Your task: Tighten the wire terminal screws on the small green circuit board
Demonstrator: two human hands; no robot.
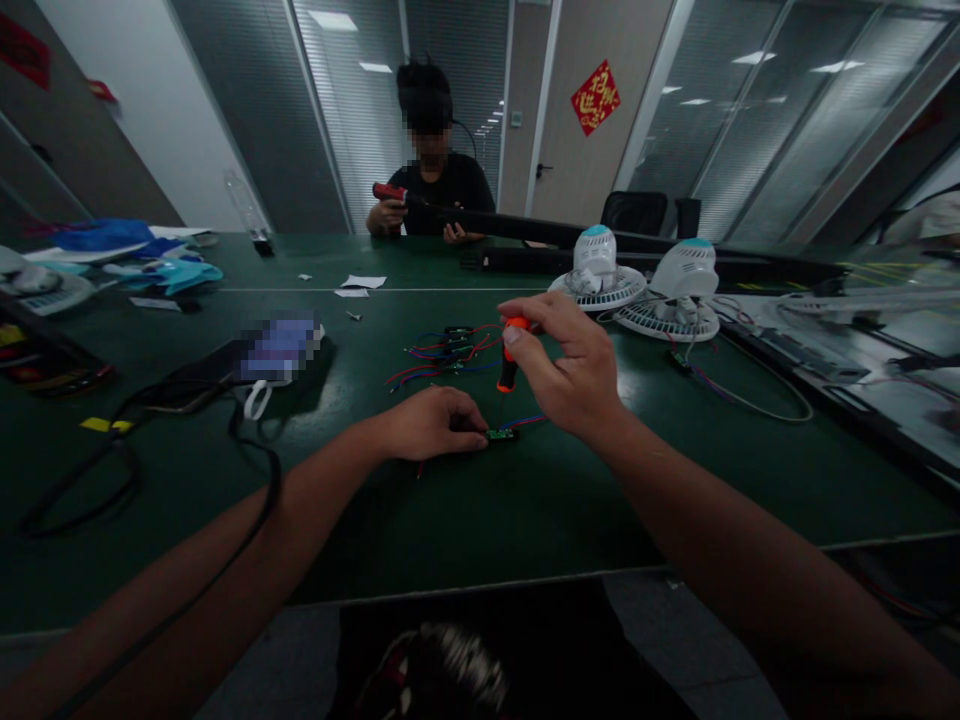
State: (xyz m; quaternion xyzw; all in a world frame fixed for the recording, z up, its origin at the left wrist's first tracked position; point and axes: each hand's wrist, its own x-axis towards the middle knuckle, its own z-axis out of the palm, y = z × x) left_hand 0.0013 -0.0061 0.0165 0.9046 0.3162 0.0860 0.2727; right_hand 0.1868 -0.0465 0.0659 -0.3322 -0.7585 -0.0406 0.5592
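My right hand [574,365] is closed around an orange and black screwdriver [508,372], held upright with its shaft pointing down. Below it lies a small green circuit board [502,434] with red and blue wires, and the shaft reaches down to this board. My left hand [435,425] lies on the table, thumb and fingers pinching the board's left end. Just beyond my hands rest several more small boards [459,340] with red, blue and black wires. Whether the screwdriver tip sits in a screw is too small to tell.
On the green table [480,540], two white fan heads [686,285] stand at the right behind a wired board [679,362]. A phone [277,345] and black cable [274,480] lie left. Across the table a person [442,185] holds a red tool [388,192] near long black bars [525,228].
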